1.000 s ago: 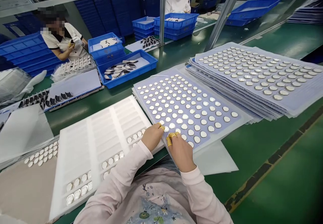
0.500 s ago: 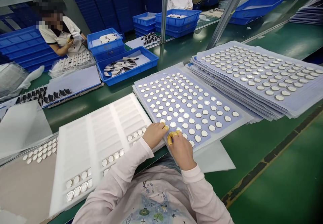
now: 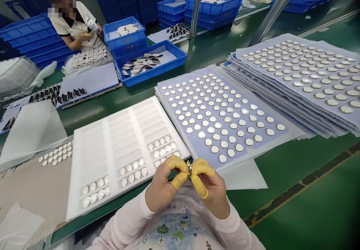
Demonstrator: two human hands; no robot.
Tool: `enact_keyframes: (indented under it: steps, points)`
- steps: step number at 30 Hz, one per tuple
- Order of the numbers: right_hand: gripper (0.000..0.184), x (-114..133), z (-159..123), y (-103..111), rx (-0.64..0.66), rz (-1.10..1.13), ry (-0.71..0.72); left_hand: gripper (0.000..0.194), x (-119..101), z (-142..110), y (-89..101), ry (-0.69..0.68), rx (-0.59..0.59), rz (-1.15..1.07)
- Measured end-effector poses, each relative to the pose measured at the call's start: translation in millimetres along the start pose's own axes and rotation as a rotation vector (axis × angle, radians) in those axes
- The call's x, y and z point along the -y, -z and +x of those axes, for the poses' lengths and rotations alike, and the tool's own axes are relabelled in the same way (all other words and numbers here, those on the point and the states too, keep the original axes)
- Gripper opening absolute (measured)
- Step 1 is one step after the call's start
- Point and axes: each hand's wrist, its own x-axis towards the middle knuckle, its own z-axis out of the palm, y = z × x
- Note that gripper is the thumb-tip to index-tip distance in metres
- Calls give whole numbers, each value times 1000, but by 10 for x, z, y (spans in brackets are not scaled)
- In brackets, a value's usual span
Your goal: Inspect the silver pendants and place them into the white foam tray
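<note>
Small silver disc [image 3: 189,169], seen edge-on, pinched between left grip [image 3: 164,186] and right grip [image 3: 209,184], both closed on it with yellow finger cots [image 3: 176,163], just beside a white foam tray [image 3: 118,137]. Rows of discs on blue sheets [image 3: 216,118] across the green table [image 3: 281,156]; blue crates [image 3: 152,71] and a co-worker [image 3: 71,28] beyond.
</note>
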Motion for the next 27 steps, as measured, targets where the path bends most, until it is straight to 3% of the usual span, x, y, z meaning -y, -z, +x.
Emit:
enact_keyframes:
  steps: [3, 7, 11, 16, 20, 27]
  points:
    - [10, -35, -90, -115, 49, 56, 37, 17, -15, -165, 28, -3, -11, -56]
    - [9, -52, -123, -173, 142, 83, 62, 2, -20, -346, 76, -23, -49, 54]
    - [14, -50, -107, -202, 196, 82, 85, 12, -7, -444, 115, -52, -75, 141]
    - [14, -66, -102, -228, 225, 110, 137, 9, -16, -436, 141, -134, -102, 134]
    - [13, -47, -97, -234, 245, 113, 128, 19, -22, -439, 136, -127, -137, 103]
    - [12, -58, -32, -225, 237, 168, 0, 33, 57, -479, 149, -164, -154, 90]
